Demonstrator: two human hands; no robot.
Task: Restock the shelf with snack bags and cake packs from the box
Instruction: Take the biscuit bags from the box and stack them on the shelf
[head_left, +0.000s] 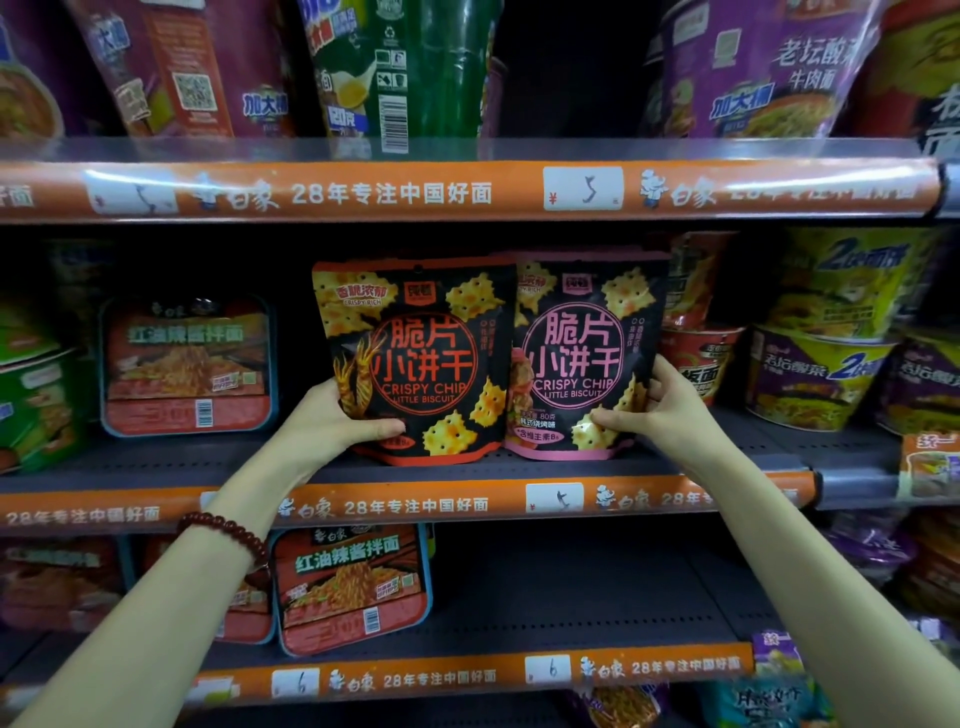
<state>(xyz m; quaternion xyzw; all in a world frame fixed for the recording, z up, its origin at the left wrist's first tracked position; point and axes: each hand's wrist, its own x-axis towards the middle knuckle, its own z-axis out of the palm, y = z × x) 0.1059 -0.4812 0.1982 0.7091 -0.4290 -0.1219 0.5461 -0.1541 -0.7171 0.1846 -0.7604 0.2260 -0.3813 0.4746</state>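
Two "CRISPY CHIP LITTLE BISCUIT" bags upright on the shelf (675, 457): left hand (332, 423) grips the red bag (421, 358), right hand (662, 402) grips the pink bag (584, 353).

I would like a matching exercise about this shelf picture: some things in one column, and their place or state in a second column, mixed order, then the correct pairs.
Column one:
1. red-trimmed biscuit bag
2. pink-trimmed biscuit bag
3. bead bracelet
4. green chip canister

Column two:
A. on the top shelf
B. held by the right hand
C. on the left wrist
D. held by the left hand

Pairs: 1-D, 2-B, 3-C, 4-A
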